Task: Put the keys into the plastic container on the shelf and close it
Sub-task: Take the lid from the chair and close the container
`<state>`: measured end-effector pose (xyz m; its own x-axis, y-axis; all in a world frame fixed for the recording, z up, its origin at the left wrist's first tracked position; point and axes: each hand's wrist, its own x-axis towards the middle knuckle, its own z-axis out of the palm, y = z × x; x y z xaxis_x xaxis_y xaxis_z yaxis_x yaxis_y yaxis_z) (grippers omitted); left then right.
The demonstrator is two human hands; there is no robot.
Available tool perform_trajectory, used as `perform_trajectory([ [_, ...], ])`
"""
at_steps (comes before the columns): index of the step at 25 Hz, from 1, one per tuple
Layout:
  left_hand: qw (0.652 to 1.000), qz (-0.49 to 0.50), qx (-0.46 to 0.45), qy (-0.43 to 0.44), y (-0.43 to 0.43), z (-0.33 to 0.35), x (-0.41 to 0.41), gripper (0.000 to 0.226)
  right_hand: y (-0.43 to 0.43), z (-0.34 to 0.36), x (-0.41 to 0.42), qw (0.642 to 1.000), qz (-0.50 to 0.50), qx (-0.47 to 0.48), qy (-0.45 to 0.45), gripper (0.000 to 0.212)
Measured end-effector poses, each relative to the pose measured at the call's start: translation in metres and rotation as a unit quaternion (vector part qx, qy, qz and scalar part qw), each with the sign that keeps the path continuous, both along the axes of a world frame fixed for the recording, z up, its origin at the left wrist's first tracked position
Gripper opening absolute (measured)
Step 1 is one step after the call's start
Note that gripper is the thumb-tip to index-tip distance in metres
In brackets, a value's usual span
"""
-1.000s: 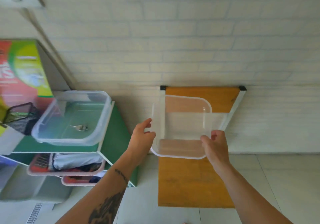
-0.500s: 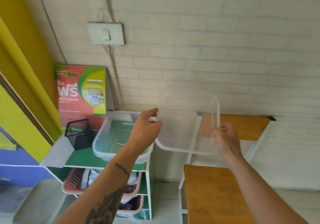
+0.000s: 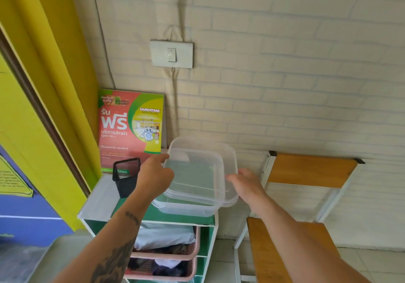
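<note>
White brick wall behind a green shelf (image 3: 166, 215).
Your left hand (image 3: 153, 178) and right hand (image 3: 245, 183) each grip a side of the clear lid (image 3: 197, 171), right over the plastic container (image 3: 186, 208) on the shelf.

Two hands (image 3: 153, 175) (image 3: 245, 184), one lid (image 3: 201, 168), one container (image 3: 186, 209), two pink baskets (image 3: 196, 247) (image 3: 192, 269).

keys unseen beneath the lid (image 3: 197, 173); chair (image 3: 306, 168) seat cut off below
</note>
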<state>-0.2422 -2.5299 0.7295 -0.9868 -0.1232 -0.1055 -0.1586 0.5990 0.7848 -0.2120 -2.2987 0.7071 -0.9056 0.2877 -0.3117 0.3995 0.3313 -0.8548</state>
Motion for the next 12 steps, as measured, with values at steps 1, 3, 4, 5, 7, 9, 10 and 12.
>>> perform_trajectory([
  [1,1.000,-0.004,-0.023,-0.007,-0.003,-0.004,0.000,0.059,-0.007,-0.002,-0.002,1.000,0.007,0.005,-0.002,0.022],
  [3,0.998,-0.020,-0.060,-0.015,-0.007,-0.011,0.000,0.060,-0.016,-0.006,-0.005,1.000,0.016,0.011,-0.006,0.020],
  [4,0.997,-0.030,-0.076,-0.019,-0.009,-0.015,-0.001,0.060,-0.020,-0.008,-0.007,1.000,0.018,0.014,-0.007,0.018],
  [5,0.995,-0.039,-0.094,-0.022,-0.010,-0.017,-0.002,0.060,-0.022,-0.009,-0.008,1.000,0.022,0.015,-0.007,0.016],
  [7,0.990,-0.054,-0.129,-0.031,-0.010,-0.021,-0.004,0.060,-0.024,-0.012,-0.011,0.999,0.030,0.014,-0.011,0.015],
  [9,0.985,-0.065,-0.155,-0.045,-0.010,-0.024,-0.007,0.061,-0.025,-0.016,-0.013,0.999,0.038,0.016,-0.015,0.016],
  [10,0.981,-0.073,-0.170,-0.053,-0.010,-0.027,-0.009,0.063,-0.026,-0.017,-0.015,0.999,0.042,0.019,-0.017,0.017],
  [12,0.973,-0.090,-0.200,-0.069,-0.010,-0.032,-0.011,0.063,-0.026,-0.019,-0.017,0.998,0.048,0.029,-0.022,0.020],
])
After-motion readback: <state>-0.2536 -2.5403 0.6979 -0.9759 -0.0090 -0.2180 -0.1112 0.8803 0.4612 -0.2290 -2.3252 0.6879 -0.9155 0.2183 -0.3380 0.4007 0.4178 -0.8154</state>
